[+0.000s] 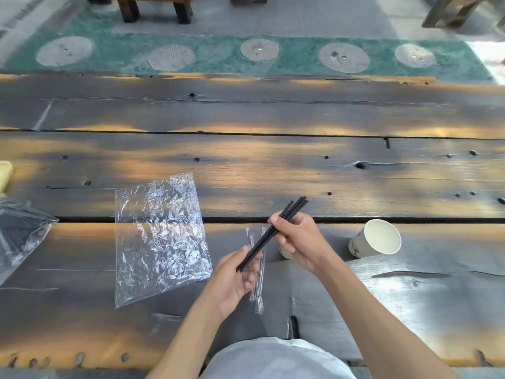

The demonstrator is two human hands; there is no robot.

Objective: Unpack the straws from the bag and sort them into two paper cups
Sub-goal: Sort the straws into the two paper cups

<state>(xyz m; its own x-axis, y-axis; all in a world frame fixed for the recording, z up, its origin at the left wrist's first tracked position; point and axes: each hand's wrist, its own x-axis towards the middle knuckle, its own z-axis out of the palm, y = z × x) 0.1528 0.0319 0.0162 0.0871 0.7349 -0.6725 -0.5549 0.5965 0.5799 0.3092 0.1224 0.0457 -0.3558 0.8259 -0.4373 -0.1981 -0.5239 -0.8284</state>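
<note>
Forearms reach in from the bottom edge over a dark, weathered plank worktop [355,170]. Left hand [235,277] is half curled, fingers closed loosely round the lower end of a bundle of black straws [273,232]. Right hand [296,239] grips the same bundle higher up, fingers pinched round it; the straws slant up and to the right, tips fanned slightly past the fingers.

Under the hands, flat on the worktop, lie several clear-wrapped straws [259,294], partly covered by the left hand.

Left of the hands, an empty, crumpled clear bag [161,236] lies flat across a gap between planks. At the far left edge, another clear bag [19,236] with dark contents, cut off by the frame.

Right of the hands, a white paper cup [375,239] with a printed side stands with its mouth tipped toward the camera. A second cup [285,254] shows just behind the right hand, mostly hidden.

Beyond the worktop: green floor strip [218,54] with round stone discs, wooden furniture legs [155,8].
</note>
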